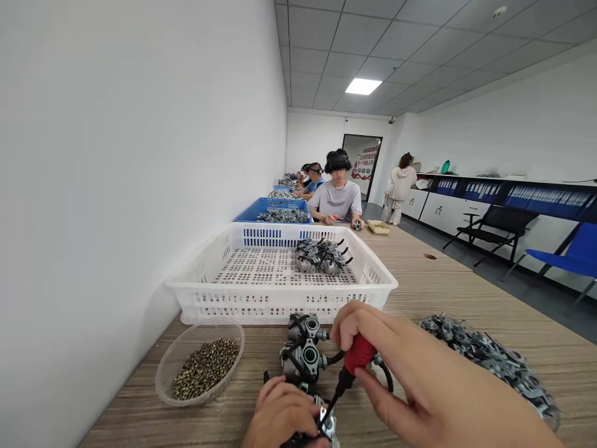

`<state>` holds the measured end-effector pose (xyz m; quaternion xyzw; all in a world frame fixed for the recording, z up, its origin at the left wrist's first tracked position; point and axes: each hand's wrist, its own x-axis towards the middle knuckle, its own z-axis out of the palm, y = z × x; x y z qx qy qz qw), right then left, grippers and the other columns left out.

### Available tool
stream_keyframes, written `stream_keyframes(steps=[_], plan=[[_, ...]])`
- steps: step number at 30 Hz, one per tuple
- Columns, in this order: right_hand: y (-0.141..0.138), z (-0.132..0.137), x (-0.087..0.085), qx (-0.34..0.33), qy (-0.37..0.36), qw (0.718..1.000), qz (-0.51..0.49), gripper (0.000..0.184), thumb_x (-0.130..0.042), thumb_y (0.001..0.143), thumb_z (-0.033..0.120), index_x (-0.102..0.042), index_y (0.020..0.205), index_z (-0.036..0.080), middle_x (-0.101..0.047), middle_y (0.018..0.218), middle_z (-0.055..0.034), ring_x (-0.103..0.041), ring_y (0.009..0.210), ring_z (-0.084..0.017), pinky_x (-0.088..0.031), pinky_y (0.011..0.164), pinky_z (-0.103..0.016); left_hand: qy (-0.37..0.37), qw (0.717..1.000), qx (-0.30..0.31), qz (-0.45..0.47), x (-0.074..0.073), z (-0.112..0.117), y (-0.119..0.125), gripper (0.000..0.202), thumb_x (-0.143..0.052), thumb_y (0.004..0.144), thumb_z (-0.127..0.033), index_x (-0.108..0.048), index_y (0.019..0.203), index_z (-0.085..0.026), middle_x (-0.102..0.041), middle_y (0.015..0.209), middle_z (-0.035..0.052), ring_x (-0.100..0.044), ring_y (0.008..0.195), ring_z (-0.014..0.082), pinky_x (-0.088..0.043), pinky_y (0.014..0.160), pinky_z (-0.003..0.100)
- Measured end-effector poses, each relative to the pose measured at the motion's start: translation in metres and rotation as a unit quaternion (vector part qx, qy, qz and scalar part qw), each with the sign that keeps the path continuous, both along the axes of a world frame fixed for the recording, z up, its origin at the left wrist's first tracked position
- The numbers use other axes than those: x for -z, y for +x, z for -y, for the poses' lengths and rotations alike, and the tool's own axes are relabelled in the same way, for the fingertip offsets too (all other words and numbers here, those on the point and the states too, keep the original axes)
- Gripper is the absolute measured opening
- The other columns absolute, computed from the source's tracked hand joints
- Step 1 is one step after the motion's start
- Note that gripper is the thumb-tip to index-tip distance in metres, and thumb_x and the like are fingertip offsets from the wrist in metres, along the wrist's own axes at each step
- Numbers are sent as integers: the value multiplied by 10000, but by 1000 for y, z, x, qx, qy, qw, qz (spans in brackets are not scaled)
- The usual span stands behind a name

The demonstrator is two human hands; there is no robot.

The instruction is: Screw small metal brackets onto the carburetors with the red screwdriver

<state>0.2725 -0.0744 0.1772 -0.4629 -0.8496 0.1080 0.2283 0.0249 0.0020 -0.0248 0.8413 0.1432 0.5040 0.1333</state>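
Note:
My right hand (410,367) is closed around the red handle of a screwdriver (358,353), its dark shaft slanting down to the left. The screwdriver's tip meets a metal carburetor (329,428) at the bottom of the view; whether it sits on a screw I cannot tell. Curled over that carburetor, my left hand (283,412) holds it low near the table and hides much of it. Just beyond my hands stand more carburetors (303,353) with black hoses. To the left, a clear plastic bowl (163,376) contains many small brass-coloured screws (206,367).
A white perforated crate (284,306) holds a cluster of carburetors (321,256). Metal parts (494,364) are heaped at the right. Behind stands a blue crate (249,213) of parts. A co-worker (336,198) sits across the table, and a white wall borders the left.

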Motion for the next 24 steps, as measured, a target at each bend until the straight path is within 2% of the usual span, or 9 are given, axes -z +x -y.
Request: stream_keyframes(steps=[3, 6, 9, 12, 15, 17, 20, 22, 24], plan=[[3, 2, -4, -18, -39, 999, -13, 242, -630, 1059, 129, -578, 1216, 307, -740, 1160, 19, -698, 989, -180, -528, 827, -312, -5, 1000, 6, -1, -4, 1, 2, 231, -789, 1121, -430, -674, 990, -279, -908, 1005, -80, -882, 937, 138, -579, 1132, 292], [3, -6, 1, -7, 19, 1000, 16, 65, -669, 1145, 305, -610, 1118, 296, -749, 1012, 41, -665, 842, -171, -458, 724, -316, -7, 1000, 5, -4, -7, 1, 1, 232, -781, 1127, -432, -669, 992, -279, -908, 999, -80, -882, 924, 138, -585, 1117, 289], [2, -12, 6, 8, 93, 994, 63, 253, -667, 1160, 428, -587, 976, 273, -661, 788, 57, -540, 653, -163, -321, 619, -341, -12, 1000, -2, -11, -7, 1, 0, 234, -802, 1109, -434, -670, 991, -280, -903, 983, -85, -882, 919, 143, -596, 1106, 285], [1, -8, 4, 28, 71, 996, 53, 132, -732, 1069, 288, -601, 1062, 275, -712, 941, 31, -628, 778, -183, -400, 679, -338, -16, 1000, -5, -15, -7, 2, -2, 235, -824, 1087, -426, -672, 984, -280, -901, 962, -80, -883, 904, 158, -615, 1094, 300], [0, 0, -4, 7, 5, 1000, 8, 317, -696, 977, 86, -596, 1208, 279, -725, 1164, 3, -686, 962, -187, -512, 816, -325, -21, 1000, -3, -19, -6, 2, -3, 215, -833, 1080, -401, -682, 988, -279, -908, 986, -62, -888, 921, 172, -630, 1092, 316], [0, 1, -6, -28, -16, 999, -5, 264, -664, 1037, 73, -608, 1184, 285, -725, 1160, 16, -684, 955, -166, -513, 813, -301, -27, 999, -1, -21, -4, 2, -4, 198, -837, 1079, -403, -696, 1009, -283, -910, 1002, -55, -889, 948, 176, -633, 1111, 326], [0, -4, -1, -36, 37, 999, 14, 87, -702, 1162, 308, -633, 1115, 284, -734, 1038, 35, -657, 845, -162, -451, 724, -301, -33, 999, 0, -23, -2, 2, -5, 180, -856, 1068, -399, -714, 1057, -290, -912, 1008, -56, -892, 974, 178, -626, 1163, 350], [0, -9, 4, -6, 106, 993, 56, 232, -691, 1174, 458, -622, 1058, 269, -704, 892, 42, -602, 724, -170, -371, 653, -324, -34, 999, 0, -22, -1, 1, -6, 176, -867, 1061, -389, -720, 1073, -292, -915, 1006, -56, -897, 983, 181, -624, 1184, 366], [0, -11, 7, 32, 146, 983, 106, 302, -644, 1181, 481, -598, 982, 259, -654, 770, 43, -559, 638, -181, -300, 612, -344, -29, 999, 1, -17, 0, 1, -6, 173, -874, 1057, -380, -727, 1069, -289, -920, 1006, -47, -902, 986, 189, -632, 1183, 379]])
